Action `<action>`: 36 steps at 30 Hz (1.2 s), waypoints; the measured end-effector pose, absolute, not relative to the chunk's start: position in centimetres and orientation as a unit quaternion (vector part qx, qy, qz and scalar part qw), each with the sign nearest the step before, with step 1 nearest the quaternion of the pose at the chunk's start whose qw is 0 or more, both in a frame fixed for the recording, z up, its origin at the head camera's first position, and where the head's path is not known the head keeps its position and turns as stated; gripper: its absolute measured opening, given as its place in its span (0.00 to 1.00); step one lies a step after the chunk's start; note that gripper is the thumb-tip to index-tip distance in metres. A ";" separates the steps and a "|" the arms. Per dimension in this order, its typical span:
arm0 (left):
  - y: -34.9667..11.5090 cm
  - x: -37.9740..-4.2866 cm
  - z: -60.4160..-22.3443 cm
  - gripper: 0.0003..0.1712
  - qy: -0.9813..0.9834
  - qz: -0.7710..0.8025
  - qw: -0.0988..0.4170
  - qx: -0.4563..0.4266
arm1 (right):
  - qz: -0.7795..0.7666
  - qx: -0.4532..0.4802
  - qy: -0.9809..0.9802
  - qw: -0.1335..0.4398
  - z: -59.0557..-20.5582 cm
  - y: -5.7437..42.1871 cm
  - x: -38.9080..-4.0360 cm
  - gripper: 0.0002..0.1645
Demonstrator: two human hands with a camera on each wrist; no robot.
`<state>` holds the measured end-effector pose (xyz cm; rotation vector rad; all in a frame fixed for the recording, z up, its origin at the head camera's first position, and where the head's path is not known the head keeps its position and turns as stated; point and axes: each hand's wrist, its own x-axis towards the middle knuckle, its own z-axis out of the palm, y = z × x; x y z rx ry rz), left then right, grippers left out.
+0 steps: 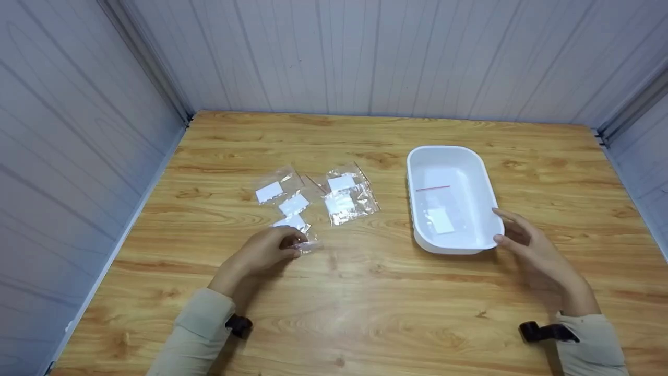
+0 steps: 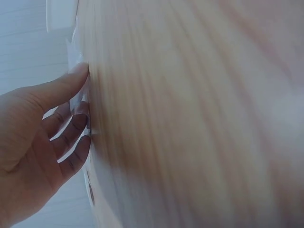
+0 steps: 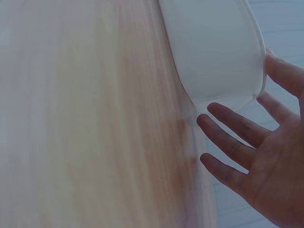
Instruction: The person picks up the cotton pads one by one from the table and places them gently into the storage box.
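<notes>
In the head view my left hand [image 1: 262,252] pinches a small clear zip bag [image 1: 311,247] low over the table, with thumb and curled fingertips at its edge. Plastic also shows beside the fingers of the left hand [image 2: 45,128] in the left wrist view. Just beyond it lie several more zip bags with white cards inside, among them a left one [image 1: 269,192] and a right one [image 1: 340,203]. My right hand [image 1: 532,245] touches the rim of a white plastic bin [image 1: 472,245] with thumb and forefinger. Its other fingers spread out beside the bin in the right wrist view.
Inside the bin lies one zip bag [image 1: 441,220] with a white card and a red seal line. The wood-grain table [image 1: 365,313] meets pale panel walls [image 1: 344,57] at the back and sides.
</notes>
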<state>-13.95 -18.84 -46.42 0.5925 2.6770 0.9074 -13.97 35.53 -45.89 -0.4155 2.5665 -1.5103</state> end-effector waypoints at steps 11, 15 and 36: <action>-18.5 -14.2 -45.4 0.08 0.925 0.313 0.114 0.184 | -0.502 -0.138 0.851 0.071 -45.9 35.6 -14.0 0.34; -18.3 -14.4 -44.9 0.07 0.921 0.324 0.100 0.192 | -0.499 -0.136 0.853 0.071 -45.9 35.6 -14.0 0.34; -16.0 -14.8 -43.4 0.06 0.910 0.354 0.053 0.211 | -0.496 -0.155 0.853 0.049 -46.2 35.6 -14.1 0.33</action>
